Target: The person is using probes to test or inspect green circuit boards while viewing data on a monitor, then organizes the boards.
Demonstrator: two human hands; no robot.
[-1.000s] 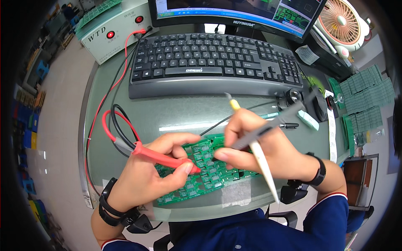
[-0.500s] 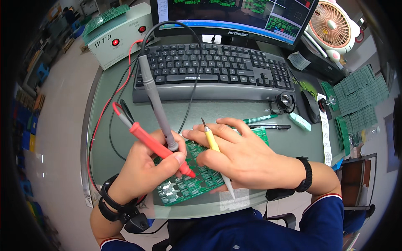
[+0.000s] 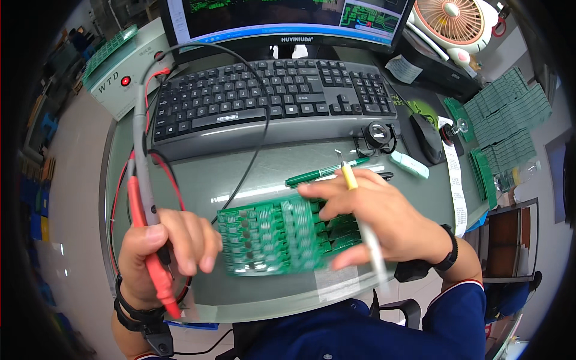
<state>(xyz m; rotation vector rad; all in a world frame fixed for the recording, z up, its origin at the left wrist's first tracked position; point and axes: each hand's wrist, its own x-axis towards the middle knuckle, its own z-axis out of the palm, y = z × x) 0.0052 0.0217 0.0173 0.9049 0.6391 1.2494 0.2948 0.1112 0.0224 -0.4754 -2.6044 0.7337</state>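
My left hand (image 3: pixel 162 246) is closed around two test probes, a red probe (image 3: pixel 144 222) and a grey probe (image 3: pixel 140 132), left of the circuit board. The green circuit board (image 3: pixel 270 234) is smeared by motion and bears rows of repeating small parts. Over its right end lies my right hand (image 3: pixel 396 222), thumb and forefinger spread along the edges; whether they grip the board is unclear. Between that hand's fingers sits a pen-style craft knife (image 3: pixel 349 177) with a yellow collar and white handle, its thin metal tip pointing away from me.
A black keyboard (image 3: pixel 270 99) stands behind the board, below the monitor (image 3: pixel 282 36). A green pen (image 3: pixel 318 174), a magnifier loupe (image 3: pixel 377 135) and a mouse (image 3: pixel 426 138) lie to the right. Probe leads run to a white box (image 3: pixel 129 72); green board panels (image 3: pixel 510 108) are stacked far right.
The probes have left the board; my left hand has moved left and the red probe now points down toward me. The board has shifted and blurred, and my right hand's fingers have spread.
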